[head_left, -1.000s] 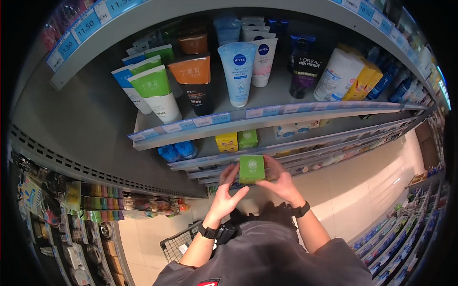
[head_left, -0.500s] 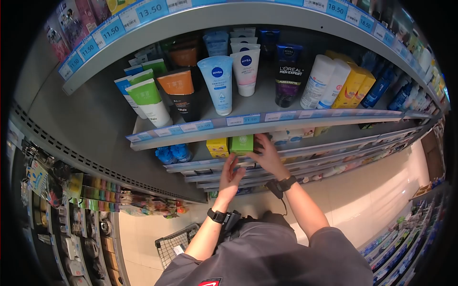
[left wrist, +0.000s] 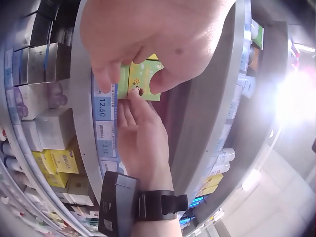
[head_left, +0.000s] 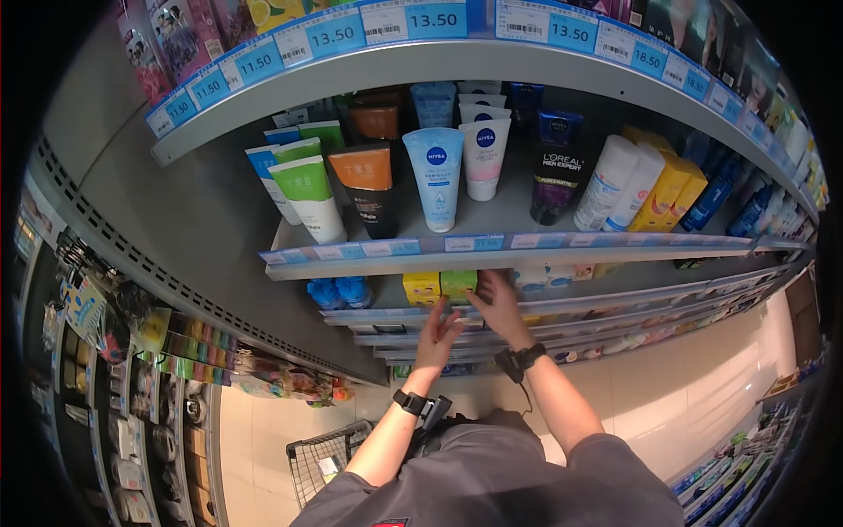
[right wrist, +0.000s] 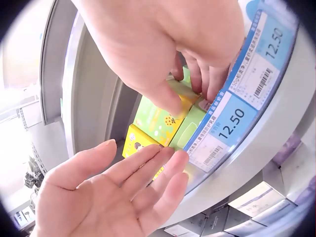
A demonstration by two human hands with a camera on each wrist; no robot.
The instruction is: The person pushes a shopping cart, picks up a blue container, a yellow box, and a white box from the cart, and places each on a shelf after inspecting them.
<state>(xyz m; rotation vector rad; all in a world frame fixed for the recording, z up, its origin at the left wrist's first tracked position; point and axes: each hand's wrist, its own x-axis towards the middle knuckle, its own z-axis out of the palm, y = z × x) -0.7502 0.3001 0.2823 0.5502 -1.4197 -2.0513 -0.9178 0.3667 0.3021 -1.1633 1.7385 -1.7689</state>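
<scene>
While colourful packets (head_left: 202,356) hang from a rack at the far left, a wire cart (head_left: 303,461) stands on the floor near the person's left forearm. Further along, some blue things (head_left: 340,293), too small to name, sit toward the left end of the lower shelf (head_left: 386,290). Above them, on the upper shelf (head_left: 505,215), come green-and-white tubes (head_left: 313,198) and then an orange-and-black tube (head_left: 366,193).

Next on the lower shelf is a yellow box (head_left: 421,288), with the green box (head_left: 458,285) just to its right — the two stand side by side behind the shelf's front edge. The left hand (head_left: 435,338) is open in front of them, its palm facing the right wrist camera and its fingers loosely extended; whether the fingertips touch a box cannot be told. A light blue tube (head_left: 434,180) stands overhead on the upper shelf.

The right hand (head_left: 502,312) grips the green box at its right end — thumb on one side, the other fingers curled around. Price labels (right wrist: 232,123) reading 12.50 run along the shelf edge beside those fingers. Further right on the upper shelf stand a dark tube (head_left: 556,180), white cans (head_left: 608,180) and yellow cartons (head_left: 667,193).
</scene>
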